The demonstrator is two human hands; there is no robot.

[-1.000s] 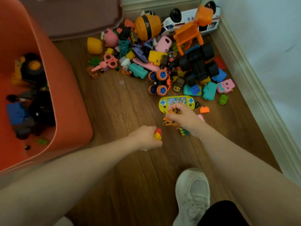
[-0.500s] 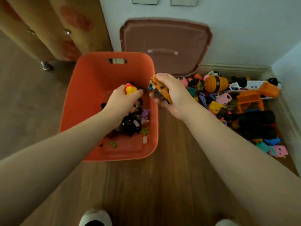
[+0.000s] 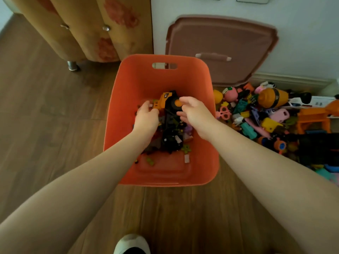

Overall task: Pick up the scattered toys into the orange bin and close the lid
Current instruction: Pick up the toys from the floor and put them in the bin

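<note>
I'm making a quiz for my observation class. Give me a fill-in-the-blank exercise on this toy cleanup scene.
1. Both hands, the left hand and the right hand, hover over the ____ bin.
2. The lid leans against the ____.
3. The pile of toys lies on the floor to the bin's ____.

Missing words: orange; wall; right

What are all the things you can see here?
bin: one, orange, on the floor, centre
toys in bin: several, mostly black, with a yellow truck on top
lid: one, brownish pink, leaning on the wall behind the bin
toy pile: many, mixed colours, on the floor right of the bin
cabinet: one, tan with reddish patches, upper left
shoe: one, white, bottom edge
left hand: open, over the bin
right hand: open, over the bin
</note>
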